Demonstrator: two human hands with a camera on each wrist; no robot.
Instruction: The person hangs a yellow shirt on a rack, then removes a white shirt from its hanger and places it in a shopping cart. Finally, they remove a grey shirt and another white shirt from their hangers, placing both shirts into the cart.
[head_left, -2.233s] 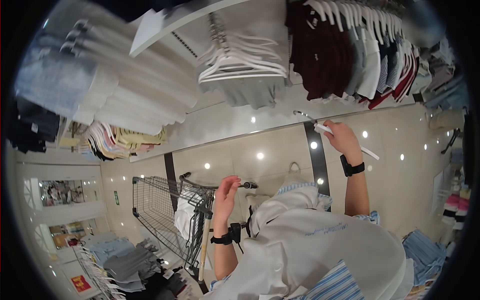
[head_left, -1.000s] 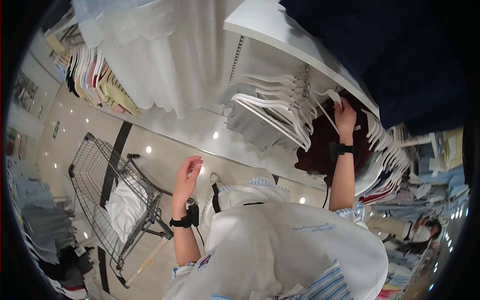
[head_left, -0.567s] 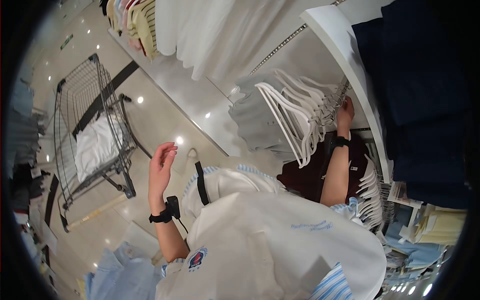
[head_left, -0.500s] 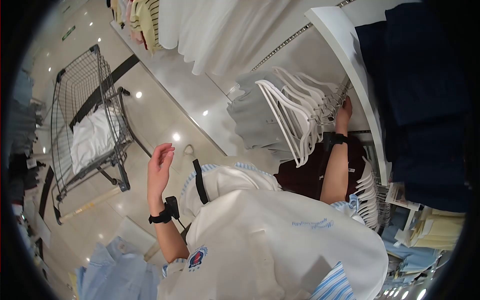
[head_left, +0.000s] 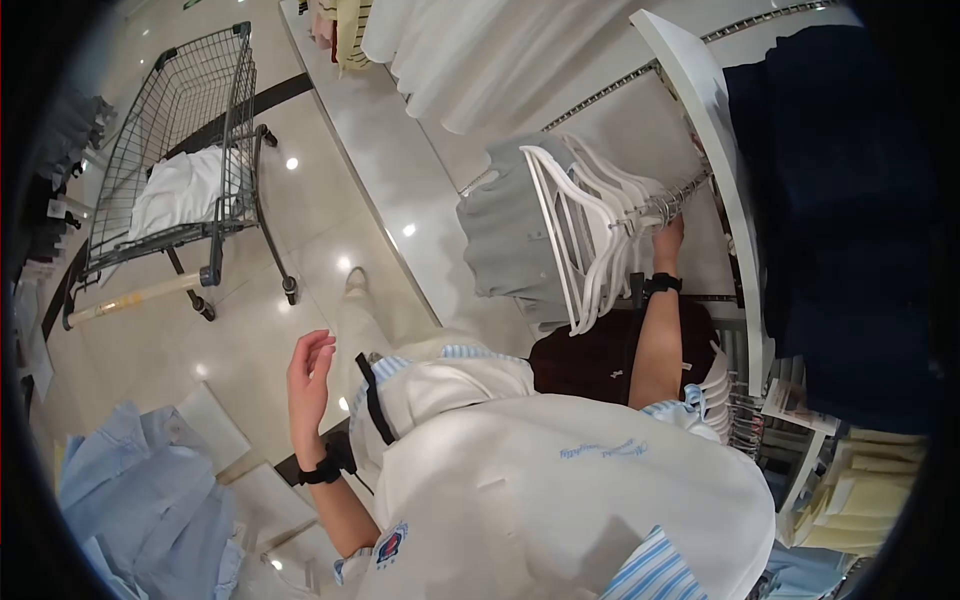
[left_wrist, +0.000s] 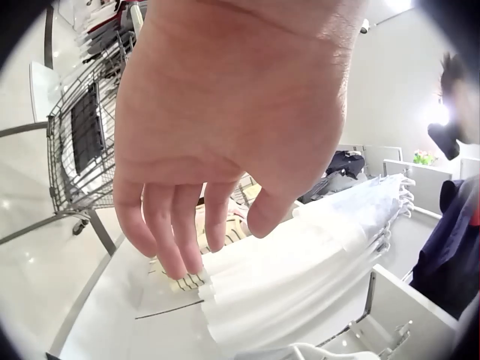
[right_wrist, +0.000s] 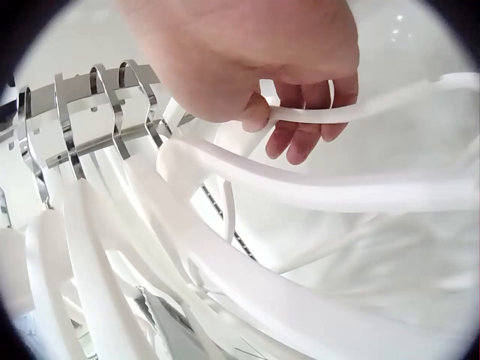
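In the right wrist view my right hand pinches the arm of a white hanger, thumb on one side and fingers curled round the other. It is beside the metal rail, where several white hangers hang by their hooks. The head view has my right hand partly hidden behind the hangers; grey garments hang at their left. My left hand is held in the air over the floor, holding nothing; in the left wrist view the fingers of this hand hang loosely bent.
A wire cart with white cloth stands at the upper left. White garments hang at the top, dark red ones below the hangers, navy ones at the right. Blue garments are at the lower left.
My right hand has carried a white hanger from over the floor to the rail. My left hand stays raised and empty. The view has turned, and the cart appears farther up and left.
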